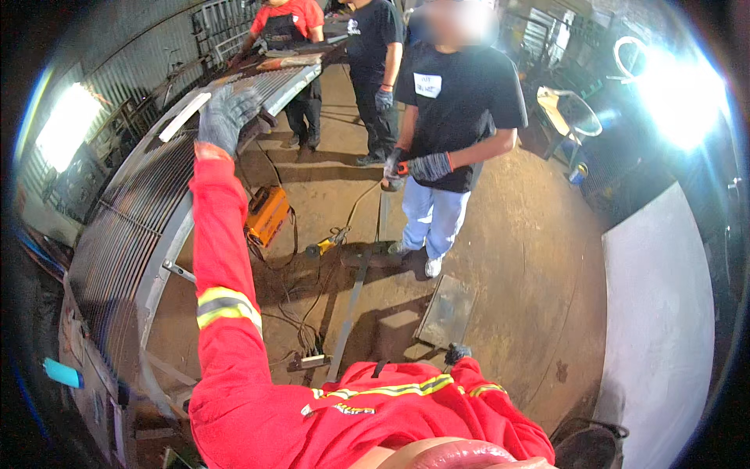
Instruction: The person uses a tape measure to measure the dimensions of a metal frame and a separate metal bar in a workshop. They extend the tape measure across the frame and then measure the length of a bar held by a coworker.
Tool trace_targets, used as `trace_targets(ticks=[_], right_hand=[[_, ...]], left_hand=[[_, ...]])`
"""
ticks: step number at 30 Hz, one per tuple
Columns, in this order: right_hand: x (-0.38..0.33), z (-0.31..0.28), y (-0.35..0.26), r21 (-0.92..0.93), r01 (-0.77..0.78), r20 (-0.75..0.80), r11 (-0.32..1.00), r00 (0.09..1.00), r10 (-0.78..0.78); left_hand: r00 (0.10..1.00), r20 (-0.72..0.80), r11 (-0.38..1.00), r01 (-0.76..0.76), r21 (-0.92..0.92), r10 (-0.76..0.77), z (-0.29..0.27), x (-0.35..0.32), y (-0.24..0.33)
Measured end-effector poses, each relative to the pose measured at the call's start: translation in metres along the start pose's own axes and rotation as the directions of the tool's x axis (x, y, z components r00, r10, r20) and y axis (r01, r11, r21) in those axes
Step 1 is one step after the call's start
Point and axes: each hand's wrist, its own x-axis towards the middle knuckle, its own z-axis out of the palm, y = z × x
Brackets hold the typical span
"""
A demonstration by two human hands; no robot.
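My left hand (228,119), in a dark grey work glove, reaches forward to a long metal frame with close-set bars (129,242). Its fingers stretch out to the right over the frame's edge, slightly smeared, and I see nothing held in them. A pale flat strip (185,117) lies on the bars just left of this hand. My right hand (458,354), also in a dark glove, hangs low in front of my body; its fingers are too small and dark to make out.
A person in a black T-shirt (461,102) stands ahead with gloved hands around an orange-and-dark tool. Two other people stand farther back. An orange box-shaped machine (268,216), a yellow power tool (326,242) and cables are on the floor. A large grey sheet (660,313) is at right.
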Motion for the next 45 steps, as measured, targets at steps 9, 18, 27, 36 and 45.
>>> trace_targets(ticks=[9,18,27,36,45], right_hand=[[-0.057,-0.028,-0.005,0.003,0.134,-0.21,0.991,0.969,-0.131],[-0.06,-0.015,0.076,-0.355,0.021,0.085,0.935,0.996,0.009],[-0.094,-0.052,0.134,-0.178,0.252,0.082,0.951,0.967,-0.241],[-0.164,-0.068,0.249,0.996,-0.042,0.003,0.074,0.887,0.462],[-0.366,-0.412,0.217,0.552,0.641,-0.833,0.534,0.395,0.388]], left_hand=[[0.859,-0.51,0.824,0.262,0.502,0.037,0.066,0.031,0.019],[0.519,-0.35,0.593,0.792,-0.147,-0.779,0.166,-0.304,-0.355],[-0.014,-0.374,-0.368,-0.151,0.917,-0.927,0.216,-0.545,-0.507],[0.048,-0.489,-0.456,0.288,0.842,-0.871,0.343,-0.415,-0.542],[0.777,0.082,0.511,0.326,0.796,-0.624,0.525,-0.203,-0.495]])
